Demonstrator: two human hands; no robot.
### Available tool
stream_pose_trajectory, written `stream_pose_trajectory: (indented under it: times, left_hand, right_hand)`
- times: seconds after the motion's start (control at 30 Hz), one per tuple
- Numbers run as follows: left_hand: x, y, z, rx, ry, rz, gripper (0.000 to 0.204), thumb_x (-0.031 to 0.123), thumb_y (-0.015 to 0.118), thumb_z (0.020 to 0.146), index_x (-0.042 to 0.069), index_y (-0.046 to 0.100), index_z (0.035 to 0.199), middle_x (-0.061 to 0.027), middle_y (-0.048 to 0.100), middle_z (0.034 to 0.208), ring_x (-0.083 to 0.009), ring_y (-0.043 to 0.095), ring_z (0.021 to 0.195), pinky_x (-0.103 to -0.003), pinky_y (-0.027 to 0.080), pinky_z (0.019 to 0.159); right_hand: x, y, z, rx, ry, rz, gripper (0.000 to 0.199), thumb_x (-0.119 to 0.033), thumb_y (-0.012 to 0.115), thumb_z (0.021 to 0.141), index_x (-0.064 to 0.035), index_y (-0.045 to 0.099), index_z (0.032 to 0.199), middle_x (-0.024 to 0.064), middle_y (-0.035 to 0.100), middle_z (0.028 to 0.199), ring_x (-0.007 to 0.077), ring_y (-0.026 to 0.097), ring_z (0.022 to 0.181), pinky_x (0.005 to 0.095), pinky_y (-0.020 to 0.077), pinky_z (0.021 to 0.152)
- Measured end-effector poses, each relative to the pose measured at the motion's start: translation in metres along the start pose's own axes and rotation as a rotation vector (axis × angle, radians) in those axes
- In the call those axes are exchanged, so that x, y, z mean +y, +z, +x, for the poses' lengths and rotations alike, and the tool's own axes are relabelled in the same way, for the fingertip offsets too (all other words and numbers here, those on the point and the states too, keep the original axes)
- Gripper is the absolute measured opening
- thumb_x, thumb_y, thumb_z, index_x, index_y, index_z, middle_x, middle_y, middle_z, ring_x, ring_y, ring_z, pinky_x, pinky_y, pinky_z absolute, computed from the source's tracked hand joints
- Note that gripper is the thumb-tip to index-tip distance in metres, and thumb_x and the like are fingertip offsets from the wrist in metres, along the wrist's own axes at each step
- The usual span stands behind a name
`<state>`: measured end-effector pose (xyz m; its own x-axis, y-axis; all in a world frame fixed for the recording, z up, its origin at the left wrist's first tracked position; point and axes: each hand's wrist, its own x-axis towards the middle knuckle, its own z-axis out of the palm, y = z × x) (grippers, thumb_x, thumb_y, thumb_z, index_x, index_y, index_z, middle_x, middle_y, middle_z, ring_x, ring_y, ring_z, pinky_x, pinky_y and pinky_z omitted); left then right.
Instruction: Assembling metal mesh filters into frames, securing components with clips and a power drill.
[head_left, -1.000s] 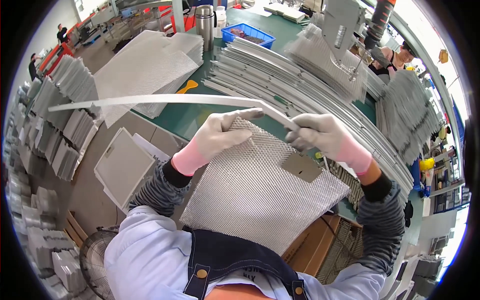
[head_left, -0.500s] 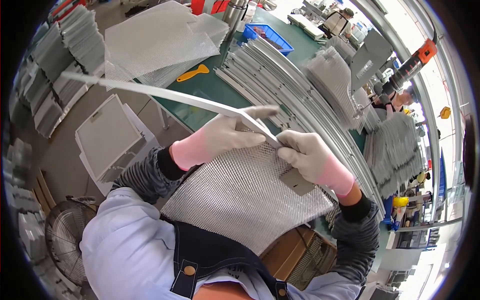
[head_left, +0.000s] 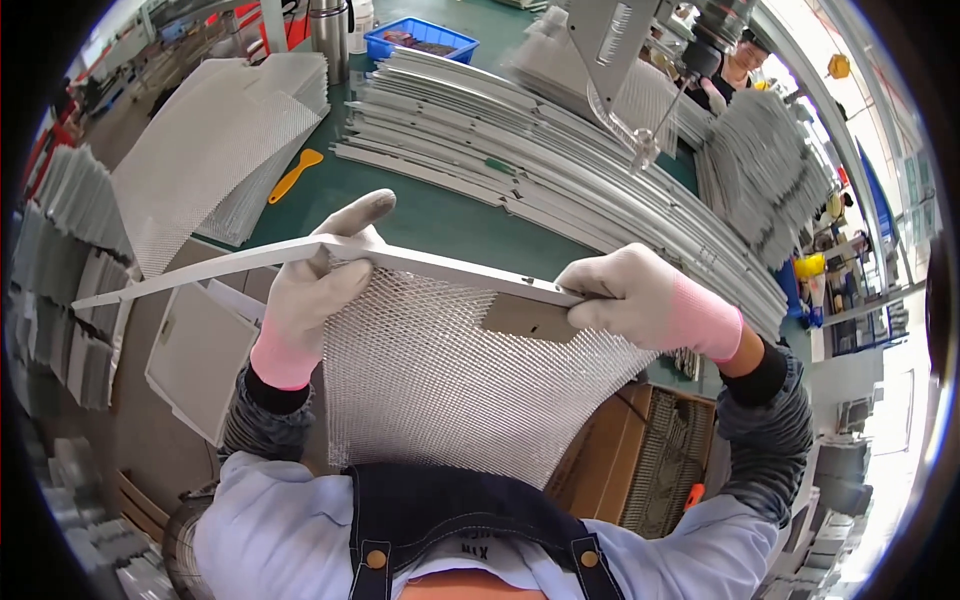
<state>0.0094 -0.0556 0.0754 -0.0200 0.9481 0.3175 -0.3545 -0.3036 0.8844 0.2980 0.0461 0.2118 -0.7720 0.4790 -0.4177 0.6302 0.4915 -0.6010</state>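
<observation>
A long, thin aluminium strip [head_left: 440, 265] with a bend near its middle runs across in front of me. My left hand [head_left: 318, 285], in a white and pink glove, holds it near the bend; one finger sticks out above it. Closed round the strip's right end is my right hand [head_left: 625, 300], gloved alike. Below the strip hangs a silvery metal mesh sheet [head_left: 440, 370], its upper edge along the strip. A small grey-brown plate [head_left: 528, 318] lies against the mesh just under the strip, beside my right fingers.
Aluminium strips [head_left: 480, 150] lie stacked across the green table [head_left: 400, 190], near a yellow scraper [head_left: 295, 177]. Mesh sheets [head_left: 200, 150] overhang its left side. A power screwdriver [head_left: 715, 30] hangs overhead. A blue bin [head_left: 420, 40] stands behind; a cardboard box [head_left: 610, 460] is below right.
My hands have moved apart, the left one sliding left along the strip. Strip and mesh have turned to lie more level, and my view has swung to the right.
</observation>
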Motion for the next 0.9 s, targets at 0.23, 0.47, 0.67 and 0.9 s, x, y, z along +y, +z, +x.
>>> stream_pose_trajectory:
  times: [0.23, 0.47, 0.67, 0.9]
  left_hand:
    - [0.005, -0.001, -0.024, 0.206, -0.103, -0.04, 0.044, 0.0, 0.058, 0.084, -0.004, 0.051, 0.127, -0.005, 0.059, 0.103, -0.0084, 0.056, 0.093, -0.021, 0.043, 0.083]
    - [-0.005, -0.032, -0.026, 0.078, 0.024, -0.111, 0.03, 0.011, 0.062, 0.091, 0.007, 0.056, 0.12, -0.0064, 0.055, 0.097, -0.0184, 0.057, 0.087, -0.035, 0.051, 0.074]
    - [0.007, -0.011, -0.021, 0.377, -0.121, -0.113, 0.038, 0.023, 0.062, 0.093, 0.001, 0.052, 0.122, -0.0077, 0.058, 0.104, -0.0157, 0.059, 0.096, -0.029, 0.049, 0.085]
    - [0.012, 0.022, -0.016, 0.461, -0.172, 0.035, 0.036, 0.023, 0.051, 0.099, 0.0, 0.052, 0.127, -0.0069, 0.059, 0.106, -0.0147, 0.062, 0.093, -0.026, 0.051, 0.084]
  right_hand:
    - [0.011, 0.002, -0.018, 0.047, -0.026, -0.049, 0.026, -0.01, 0.064, 0.082, 0.0034, 0.063, 0.105, 0.0144, 0.063, 0.077, 0.0196, 0.061, 0.069, 0.033, 0.0492, 0.069]
    - [0.045, 0.013, -0.036, 0.125, -0.228, 0.095, 0.042, -0.007, 0.063, 0.078, 0.0019, 0.06, 0.118, 0.0157, 0.063, 0.079, 0.0204, 0.061, 0.072, 0.0321, 0.0487, 0.071]
    - [0.064, -0.014, -0.059, 0.139, 0.034, 0.18, 0.043, -0.001, 0.063, 0.074, 0.0, 0.064, 0.117, 0.006, 0.067, 0.081, 0.0102, 0.059, 0.07, 0.0245, 0.0503, 0.068]
    - [0.08, 0.002, -0.066, 0.082, 0.089, 0.205, 0.023, -0.005, 0.06, 0.081, 0.0043, 0.064, 0.102, 0.0047, 0.058, 0.07, 0.0119, 0.053, 0.063, 0.0274, 0.0465, 0.062]
